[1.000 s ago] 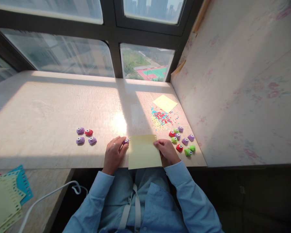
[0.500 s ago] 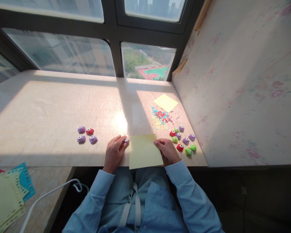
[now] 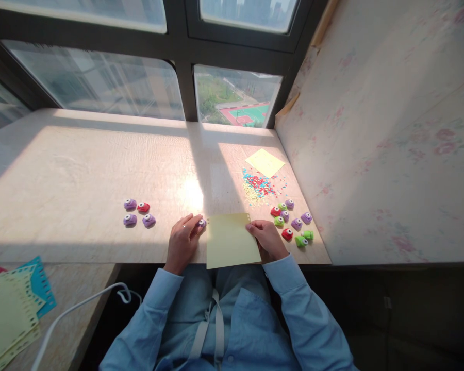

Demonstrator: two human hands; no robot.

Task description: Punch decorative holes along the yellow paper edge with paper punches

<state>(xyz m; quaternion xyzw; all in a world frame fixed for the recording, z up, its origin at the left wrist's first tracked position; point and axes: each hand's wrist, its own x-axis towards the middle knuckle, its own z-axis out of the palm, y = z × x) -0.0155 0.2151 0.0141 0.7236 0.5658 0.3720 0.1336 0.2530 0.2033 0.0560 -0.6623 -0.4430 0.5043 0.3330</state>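
1. Sunlight crosses a wood-grain window ledge [image 3: 81, 170] below a dark-framed window [image 3: 100, 85], beside a floral-papered wall [image 3: 390, 129].
2. Left hand [image 3: 183, 241]: thumb and fingers grip a purple craft punch [image 3: 201, 223] at the left edge of a pale yellow sheet [image 3: 232, 242], which lies at the ledge's front and overhangs it slightly.
3. Right hand [image 3: 269, 240]: thumb on top, it pinches the sheet's right edge, probably to steady the paper against the punch.
4. Off to the left, a red punch [image 3: 143, 207] sits with 3 purple ones; 10 assorted punches [image 3: 296, 223] lie right, seemingly set aside yet within reach.
5. Red, blue and yellow confetti [image 3: 259, 184] lies near a yellow paper square [image 3: 265, 163], perhaps kept off the working spot.
6. Whether the sheet's edge enters the punch's slot, I cannot tell. Most right fingers are hidden; small marks at the sheet's upper corners are hard to read. Hole-edged sheets [image 3: 7, 314] and a white cable [image 3: 64, 314] are cut off by the frame.
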